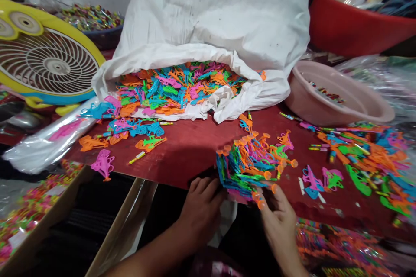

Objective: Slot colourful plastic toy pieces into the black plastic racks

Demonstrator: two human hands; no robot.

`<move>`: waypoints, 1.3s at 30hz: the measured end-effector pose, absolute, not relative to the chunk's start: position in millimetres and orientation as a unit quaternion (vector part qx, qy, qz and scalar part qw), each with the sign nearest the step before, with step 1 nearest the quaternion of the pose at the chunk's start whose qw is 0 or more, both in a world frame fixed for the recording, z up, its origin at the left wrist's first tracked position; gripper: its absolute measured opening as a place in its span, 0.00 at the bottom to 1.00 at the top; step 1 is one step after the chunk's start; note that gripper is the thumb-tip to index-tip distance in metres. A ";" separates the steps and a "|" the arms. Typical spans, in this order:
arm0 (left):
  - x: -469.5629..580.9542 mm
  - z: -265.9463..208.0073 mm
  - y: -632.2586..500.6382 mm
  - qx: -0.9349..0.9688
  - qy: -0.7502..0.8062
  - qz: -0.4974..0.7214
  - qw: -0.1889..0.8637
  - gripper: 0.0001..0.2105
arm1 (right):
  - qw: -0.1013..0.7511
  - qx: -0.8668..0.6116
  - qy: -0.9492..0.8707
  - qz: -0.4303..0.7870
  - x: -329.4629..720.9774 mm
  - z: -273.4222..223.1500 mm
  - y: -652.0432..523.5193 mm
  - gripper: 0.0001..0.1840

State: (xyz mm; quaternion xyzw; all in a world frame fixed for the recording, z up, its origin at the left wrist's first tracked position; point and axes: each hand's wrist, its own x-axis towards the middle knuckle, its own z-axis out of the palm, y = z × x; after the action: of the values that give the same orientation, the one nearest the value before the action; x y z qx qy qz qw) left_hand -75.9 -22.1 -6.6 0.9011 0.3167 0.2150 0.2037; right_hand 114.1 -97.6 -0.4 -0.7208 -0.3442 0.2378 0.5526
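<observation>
A pile of small bright plastic toy guns (247, 166), many with orange suction-cup tips, lies at the near edge of the red table (188, 147). My right hand (279, 214) is closed at the pile's near right side, thumb and fingers against the toys with orange tips. Just left of the pile, my left hand (204, 203) rests at the table edge with its fingers curled; whatever they hold is hidden. Behind the pile, a big white sack (214, 13) lies with its mouth open, spilling more toys of the same kind (175, 86).
A yellow fan (56, 66) stands at left beside clear plastic bags (48, 143). To the right are a pink basin (341, 104), a red tub (360, 26) and loose toys (367, 151). Below the left edge sits an open cardboard box (120, 225).
</observation>
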 end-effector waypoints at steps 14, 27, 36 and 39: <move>-76.7 -11.6 -6.7 0.898 0.330 0.249 0.150 0.16 | 0.623 -0.678 -0.335 0.199 96.2 -11.4 -88.4 0.19; -86.8 -5.1 -21.4 0.895 0.340 0.247 0.147 0.18 | 0.588 -0.693 -0.386 0.159 84.0 -14.9 -87.8 0.17; -84.0 -8.8 -67.7 0.917 0.330 0.194 0.111 0.22 | 0.568 -0.691 -0.399 0.204 98.3 -4.4 -90.0 0.17; -79.2 -8.7 -82.7 0.921 0.342 0.155 0.104 0.25 | 0.551 -0.676 -0.433 0.226 105.1 -5.4 -94.0 0.15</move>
State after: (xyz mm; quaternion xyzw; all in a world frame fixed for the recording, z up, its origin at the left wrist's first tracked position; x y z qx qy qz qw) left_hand -79.2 -82.7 -8.7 0.9209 0.3423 0.1545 0.1043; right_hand 105.1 -94.0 -5.4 -0.6763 -0.4329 0.2262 0.5514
